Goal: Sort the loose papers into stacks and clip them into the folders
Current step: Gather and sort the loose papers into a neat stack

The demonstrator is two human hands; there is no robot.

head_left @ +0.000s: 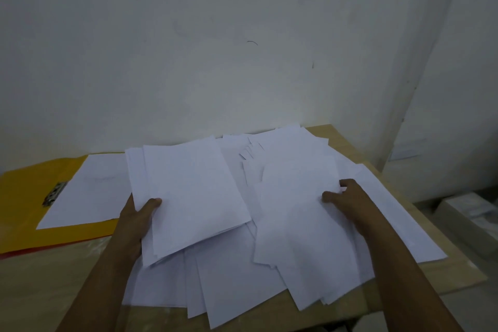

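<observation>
Papers (188,191) in left hand (137,219)

Your left hand (137,219) grips a small stack of sheets (188,197) by its left edge, thumb on top, lifted over the loose papers (237,288) spread across the wooden surface (54,286). Your right hand (347,199) pinches a sheet in that pile. To your left lies a yellow folder (24,197) — open, one sheet (89,191) under its metal clip (54,193).

White papers (283,224), yellow folder (24,197)
</observation>
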